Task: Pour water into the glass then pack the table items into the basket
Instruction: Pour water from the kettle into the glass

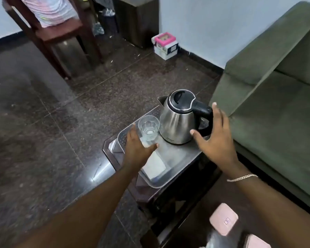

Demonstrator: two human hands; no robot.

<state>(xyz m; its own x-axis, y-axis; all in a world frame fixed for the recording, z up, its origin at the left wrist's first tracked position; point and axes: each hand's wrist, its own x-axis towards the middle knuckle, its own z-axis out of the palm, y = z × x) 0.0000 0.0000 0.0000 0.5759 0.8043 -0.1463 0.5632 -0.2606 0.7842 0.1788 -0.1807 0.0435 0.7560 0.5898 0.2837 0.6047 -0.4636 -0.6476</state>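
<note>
Small dark table beside a green sofa, carrying a clear plastic tray. On the tray: steel electric kettle, upright, lid closed; empty glass just left of it; folded white cloth. Left hand spread beside the glass, right hand spread by the black kettle handle, neither gripping.

A green sofa fills the right side of the frame. At the upper left a dark wooden chair stands on the speckled dark floor, striped cloth draped over it. Near the top centre, a pink-lidded box sits against the pale wall.
</note>
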